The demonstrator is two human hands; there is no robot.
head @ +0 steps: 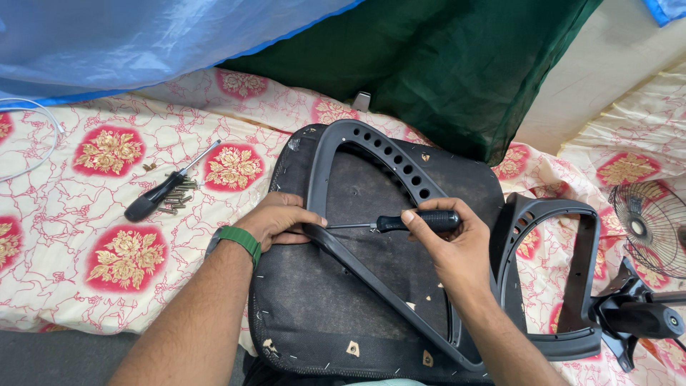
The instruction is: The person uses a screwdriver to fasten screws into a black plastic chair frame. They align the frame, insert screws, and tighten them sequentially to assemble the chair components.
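Note:
An upturned black chair seat (336, 314) lies on a floral sheet, with a grey plastic armrest frame (371, 139) lying across it. My left hand (280, 220), a green band on its wrist, presses on the frame's left bar. My right hand (457, 239) grips the black handle of a screwdriver (400, 223), held level, its thin shaft pointing left to the bar beside my left fingers. The tip is hidden against the frame.
A second screwdriver (163, 190) and several loose screws (179, 194) lie on the sheet at left. Another armrest frame (564, 279) and a black chair base (643, 318) lie right. A fan grille (654, 225) stands at the right edge. Green and blue netting hangs behind.

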